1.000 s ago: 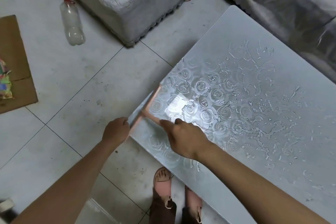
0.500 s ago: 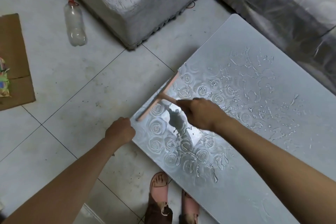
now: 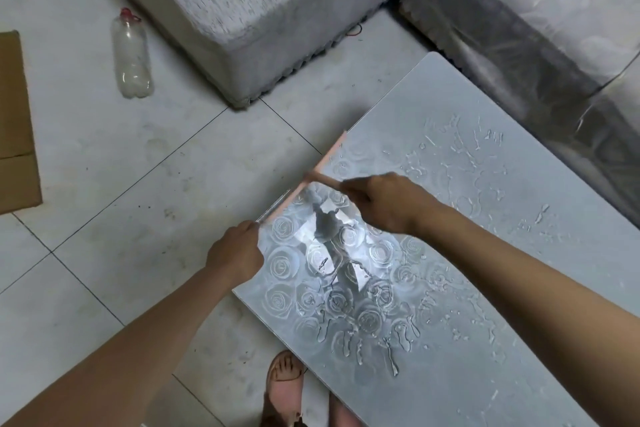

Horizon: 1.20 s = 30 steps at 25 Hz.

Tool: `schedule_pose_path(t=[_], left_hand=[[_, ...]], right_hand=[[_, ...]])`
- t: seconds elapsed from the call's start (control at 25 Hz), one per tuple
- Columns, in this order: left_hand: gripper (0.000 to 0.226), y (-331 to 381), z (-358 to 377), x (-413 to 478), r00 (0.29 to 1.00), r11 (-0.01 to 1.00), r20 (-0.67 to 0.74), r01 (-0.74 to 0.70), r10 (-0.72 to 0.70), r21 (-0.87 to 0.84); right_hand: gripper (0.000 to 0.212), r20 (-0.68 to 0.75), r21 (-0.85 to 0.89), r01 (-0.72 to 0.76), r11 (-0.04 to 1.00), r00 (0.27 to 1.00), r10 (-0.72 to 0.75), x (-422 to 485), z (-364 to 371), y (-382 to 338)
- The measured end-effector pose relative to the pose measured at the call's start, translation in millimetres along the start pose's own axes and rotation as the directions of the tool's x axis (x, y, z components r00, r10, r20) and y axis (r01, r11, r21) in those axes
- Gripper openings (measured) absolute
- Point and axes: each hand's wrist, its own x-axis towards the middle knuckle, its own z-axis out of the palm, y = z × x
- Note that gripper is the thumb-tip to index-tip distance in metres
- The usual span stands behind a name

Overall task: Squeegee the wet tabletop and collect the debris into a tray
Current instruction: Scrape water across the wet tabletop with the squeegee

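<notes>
Squeegee [image 3: 312, 179] farther along tabletop [image 3: 561, 274] edge

Pink squeegee [image 3: 313, 180] along wet tabletop [image 3: 485, 236] edge

- tabletop [image 3: 450, 107]: smooth, glossy, pale grey, with a raised-looking rose pattern. It is wet with beads and streaks of water and throws bright reflections.
- squeegee [image 3: 313, 174]: pale pink, apparently plastic, with a matt finish.
- tray [image 3: 273, 206]: only a thin, clear, shiny edge shows beside the tabletop's rim.
- floor [image 3: 138, 166]: pale, smooth tiles with a dull sheen, dark grout lines and small dark specks.
- bottle [image 3: 131, 59]: clear, cloudy plastic with a red cap.
- cardboard [image 3: 14, 135]: brown, matt and creased.
- upholstered block [image 3: 259, 3]: grey, coarse, flecked woven cloth.
- plastic sheet [image 3: 536, 55]: translucent, glossy, wrinkled film over the furniture.
- sandal [image 3: 284, 388]: pink, smooth and matt.
</notes>
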Motion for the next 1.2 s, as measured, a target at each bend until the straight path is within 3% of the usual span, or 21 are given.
schedule_pose_path(t=[0.12,0.28,0.4,0.68,0.84,0.96,1.12,1.2], left_hand=[[0.050,3,-1,6,1.000,1.000,0.007,0.012,-0.012,0.014],[0.047,3,-6,9,0.999,0.999,0.014,0.036,-0.036,0.021],[0.045,4,-5,5,0.998,0.998,0.035,0.047,-0.048,0.028],[0.056,4,-8,5,0.998,0.998,0.035,0.052,-0.051,-0.036],[0.053,-8,-3,-1,0.999,0.986,0.038,0.022,-0.016,-0.165],[0.046,-18,3,-14,0.999,0.987,0.010,0.037,-0.036,-0.154],[0.025,-31,12,-29,0.993,0.984,-0.013,0.115,-0.118,-0.135],[0.039,-35,16,-34,0.985,0.978,0.003,0.169,-0.170,-0.125]], right_hand=[[0.037,0.019,0.017,-0.057,0.998,0.998,0.056,24,-4,14],[0.034,0.084,0.049,-0.127,0.991,0.989,0.123,-19,0,51],[0.035,0.157,-0.032,-0.186,0.982,0.969,0.189,-43,-8,63],[0.037,0.048,0.028,-0.003,1.000,0.999,0.002,-7,11,5],[0.035,0.064,0.030,-0.099,0.995,0.993,0.097,-57,32,33],[0.038,0.105,0.007,-0.179,0.984,0.978,0.178,-98,29,51],[0.046,0.012,0.057,-0.036,0.998,0.999,0.035,-93,34,14],[0.047,0.013,0.078,0.036,0.996,0.999,-0.037,-68,45,-19]])
